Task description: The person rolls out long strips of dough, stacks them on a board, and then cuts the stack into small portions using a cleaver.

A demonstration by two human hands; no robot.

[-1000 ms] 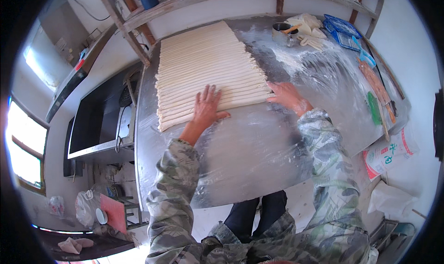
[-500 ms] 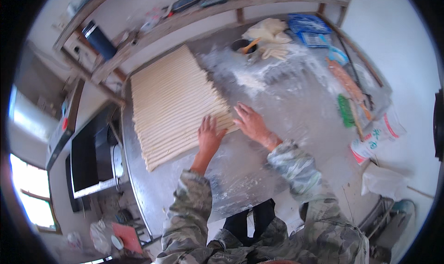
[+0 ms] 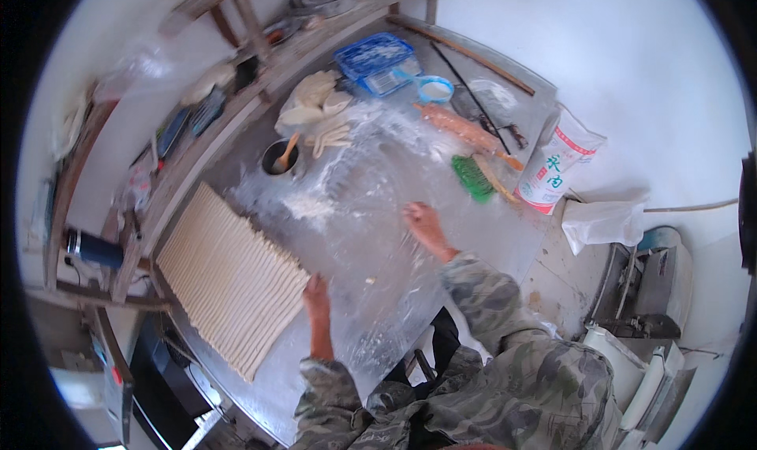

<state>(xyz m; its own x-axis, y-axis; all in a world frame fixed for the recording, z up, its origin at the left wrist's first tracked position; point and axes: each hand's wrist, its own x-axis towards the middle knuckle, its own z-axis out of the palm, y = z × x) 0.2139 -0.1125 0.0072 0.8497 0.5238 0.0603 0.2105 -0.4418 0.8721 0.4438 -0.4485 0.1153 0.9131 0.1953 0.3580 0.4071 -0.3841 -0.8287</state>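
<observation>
Since the earlier frames, our view has swung right, and our right hand [image 3: 426,225] has left the dough strips [image 3: 233,280] and hangs over the counter [image 3: 493,233]. The strips lie side by side in a sheet at the counter's left. Our left hand [image 3: 315,294] is at their near right corner. Our hands are well apart, fingers curled; whether either grips anything, we cannot tell.

The metal counter is smeared with flour, thickest beside the metal pot [image 3: 277,166]. Along its far side we see a blue plastic package [image 3: 374,59], a rolling pin [image 3: 465,128] and a green-bristled brush [image 3: 471,178]. A wooden shelf [image 3: 307,41] runs behind, and a white wall [image 3: 615,71] rises to the right.

The pot's contents are too dark to make out, the shelf's far-left items blur, and the black fisheye rim cuts off the room's edges.
</observation>
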